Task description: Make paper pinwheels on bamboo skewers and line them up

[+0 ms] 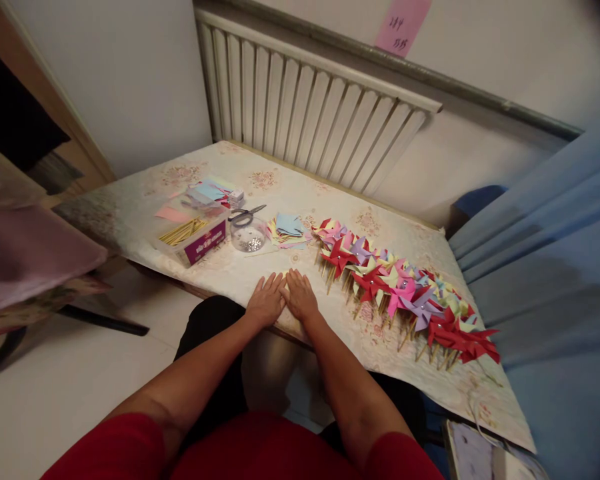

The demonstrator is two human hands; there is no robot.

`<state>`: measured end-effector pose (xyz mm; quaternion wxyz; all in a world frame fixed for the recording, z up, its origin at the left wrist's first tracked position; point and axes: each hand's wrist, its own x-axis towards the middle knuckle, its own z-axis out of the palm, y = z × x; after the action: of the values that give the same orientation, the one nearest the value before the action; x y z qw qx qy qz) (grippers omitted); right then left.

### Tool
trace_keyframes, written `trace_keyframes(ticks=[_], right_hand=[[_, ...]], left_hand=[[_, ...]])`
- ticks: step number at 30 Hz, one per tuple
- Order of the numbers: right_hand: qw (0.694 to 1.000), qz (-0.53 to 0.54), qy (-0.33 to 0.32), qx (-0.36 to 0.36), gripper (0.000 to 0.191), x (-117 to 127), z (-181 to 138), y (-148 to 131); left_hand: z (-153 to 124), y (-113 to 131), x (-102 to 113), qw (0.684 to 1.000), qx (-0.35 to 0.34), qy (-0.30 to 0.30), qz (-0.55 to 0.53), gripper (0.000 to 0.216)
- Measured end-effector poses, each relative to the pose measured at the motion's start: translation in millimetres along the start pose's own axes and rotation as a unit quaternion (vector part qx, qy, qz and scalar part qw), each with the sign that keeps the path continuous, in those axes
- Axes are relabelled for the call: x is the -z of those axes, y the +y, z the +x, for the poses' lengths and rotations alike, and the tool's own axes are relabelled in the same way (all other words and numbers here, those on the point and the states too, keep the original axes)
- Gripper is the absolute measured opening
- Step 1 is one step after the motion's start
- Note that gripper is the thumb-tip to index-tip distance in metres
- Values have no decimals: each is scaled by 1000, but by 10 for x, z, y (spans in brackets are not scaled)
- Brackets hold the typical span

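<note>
My left hand (267, 301) lies flat on the table near its front edge, fingers stretched out. Beside it my right hand (300, 295) rests palm down too, and the two meet at the thumbs. A bit of pale yellow, perhaps paper, shows at the fingertips; whatever else is beneath the palms is hidden. Beyond the hands are a stack of cut paper squares (289, 225), a clear round dish of small shiny pieces (250, 241) and dark-handled scissors (246, 214). Rows of colourful paper pinwheels (370, 283) on thin sticks lie to the right.
A purple and white box (207, 245) of thin sticks (183, 231) stands at left, with more coloured paper (210, 193) behind. The flowered tablecloth (265, 179) reaches the radiator (305, 100). A blue curtain (555, 253) hangs at right; a cloth-covered chair (35, 253) stands left.
</note>
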<state>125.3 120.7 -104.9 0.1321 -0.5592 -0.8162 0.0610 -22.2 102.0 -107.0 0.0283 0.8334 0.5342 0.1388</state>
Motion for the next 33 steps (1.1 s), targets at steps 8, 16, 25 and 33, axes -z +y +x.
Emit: trace_keyframes(ticks=[8, 16, 25, 33], right_hand=[[999, -31, 10, -10, 60, 31, -159, -9], [999, -46, 21, -15, 61, 56, -401, 15], [998, -43, 19, -34, 64, 85, -625, 9], [997, -47, 49, -34, 63, 77, -855, -25]], left_hand=[[-98, -30, -13, 1000, 3, 19, -1, 57], [-176, -73, -33, 999, 2, 35, 4, 58], [-276, -206, -22, 1000, 21, 19, 6, 60], [-295, -343, 145, 997, 62, -23, -27, 59]])
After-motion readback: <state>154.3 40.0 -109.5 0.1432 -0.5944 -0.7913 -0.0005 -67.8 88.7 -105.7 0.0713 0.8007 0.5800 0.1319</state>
